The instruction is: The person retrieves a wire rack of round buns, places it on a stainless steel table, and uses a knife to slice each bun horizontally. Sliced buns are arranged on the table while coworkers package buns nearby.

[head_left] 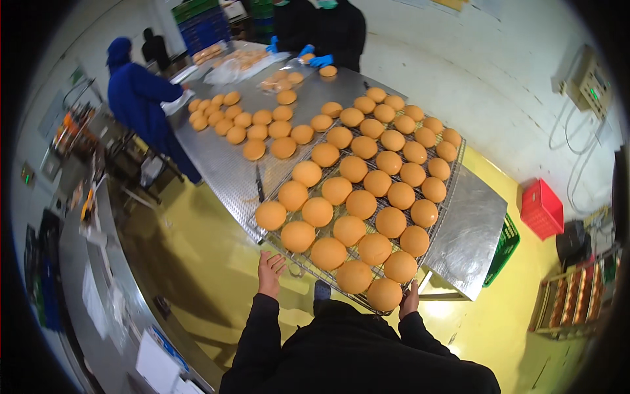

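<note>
A wire cooling rack (449, 197) full of round golden-brown buns (361, 205) lies in front of me, its far part over the steel table (220, 172). My right hand (409, 301) is closed on the rack's near right corner, most of its fingers hidden by the edge. Just off the near left corner, my left hand (270, 272) is open with fingers spread, holding nothing. Loose buns (283, 148) sit on the steel to the rack's left. Close to the rack's left side lies a dark-handled knife (259, 182).
Across the table, people with blue gloves (321, 61) handle bagged buns (279, 82). A person in blue (141, 98) stands at the left side. Rightward are a lower steel table (469, 230), a red crate (542, 209), a green crate (503, 251) and a loaded rack (569, 299).
</note>
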A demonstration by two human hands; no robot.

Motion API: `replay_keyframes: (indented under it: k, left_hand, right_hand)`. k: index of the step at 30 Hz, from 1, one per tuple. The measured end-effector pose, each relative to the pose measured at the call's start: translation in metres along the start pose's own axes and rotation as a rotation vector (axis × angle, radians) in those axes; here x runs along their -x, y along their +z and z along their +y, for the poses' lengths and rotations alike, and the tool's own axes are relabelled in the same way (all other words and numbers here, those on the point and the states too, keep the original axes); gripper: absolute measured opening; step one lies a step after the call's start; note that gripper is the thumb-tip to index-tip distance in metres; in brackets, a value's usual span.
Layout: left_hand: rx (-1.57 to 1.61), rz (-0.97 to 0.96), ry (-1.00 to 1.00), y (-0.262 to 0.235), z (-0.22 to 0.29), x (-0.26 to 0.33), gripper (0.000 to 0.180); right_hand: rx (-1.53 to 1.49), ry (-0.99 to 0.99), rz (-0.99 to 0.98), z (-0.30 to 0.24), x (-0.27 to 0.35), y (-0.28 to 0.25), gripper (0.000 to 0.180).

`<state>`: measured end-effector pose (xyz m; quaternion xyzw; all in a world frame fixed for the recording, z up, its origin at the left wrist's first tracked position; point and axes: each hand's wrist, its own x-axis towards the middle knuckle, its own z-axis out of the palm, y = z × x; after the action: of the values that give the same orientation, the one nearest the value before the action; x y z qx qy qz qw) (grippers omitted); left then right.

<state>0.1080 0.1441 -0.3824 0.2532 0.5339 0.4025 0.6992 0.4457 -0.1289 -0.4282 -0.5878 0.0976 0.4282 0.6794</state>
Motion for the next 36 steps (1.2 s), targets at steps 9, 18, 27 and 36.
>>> replay_keyframes:
  k: [9, 18, 27, 36]
  left_hand:
    - [0.142, -0.051, -0.232, 0.014, 0.008, -0.089, 0.058]
    - [-0.124, -0.031, -0.198, 0.029, -0.002, -0.104, 0.07]
    - [-0.352, -0.11, -0.249, 0.028, -0.039, -0.098, 0.082]
    - [-0.32, -0.352, -0.418, 0.05, -0.054, -0.09, 0.078]
  right_hand:
    - [0.387, -0.333, 0.198, 0.018, 0.003, 0.026, 0.039]
    - [0.503, -0.43, 0.297, 0.014, 0.001, 0.022, 0.028]
    - [0.513, -0.475, 0.338, 0.006, 0.017, 0.0, 0.035]
    - [0.626, -0.501, 0.315, -0.013, 0.001, -0.036, 0.039]
